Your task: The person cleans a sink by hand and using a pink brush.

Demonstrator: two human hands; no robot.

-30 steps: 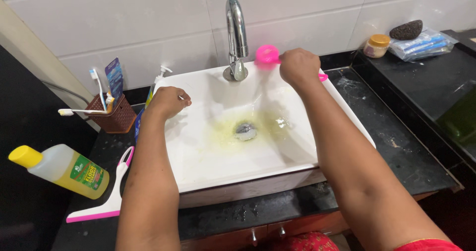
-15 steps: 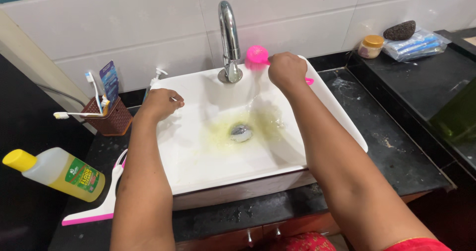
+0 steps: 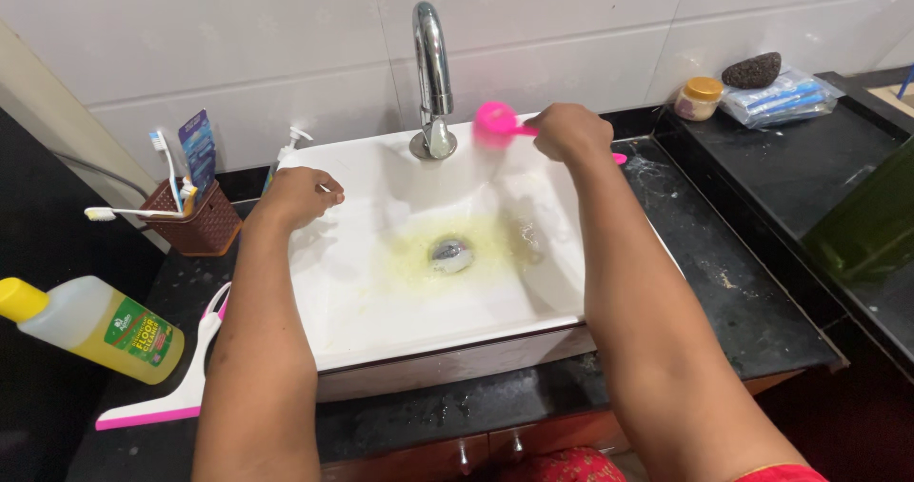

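My right hand (image 3: 569, 132) grips the handle of a small pink plastic scoop (image 3: 496, 123), tipped over the back of the white square sink (image 3: 400, 330), just right of the chrome tap (image 3: 431, 73). Yellowish liquid lies around the metal drain (image 3: 449, 251) in the basin. My left hand (image 3: 303, 194) is curled into a loose fist and rests on the sink's left rim. Whether anything is inside the fist is hidden.
On the black counter to the left lie a bottle of yellow cleaner with a yellow cap (image 3: 90, 328) and a white and pink squeegee (image 3: 169, 387). A brown holder with toothbrushes (image 3: 195, 217) stands behind them. A small jar (image 3: 700, 98) and a dark stone (image 3: 750, 69) sit at the back right.
The scoop and my right hand have shifted slightly along the back of the sink, still tipped. The view has drifted a little. My left hand stays on the rim.
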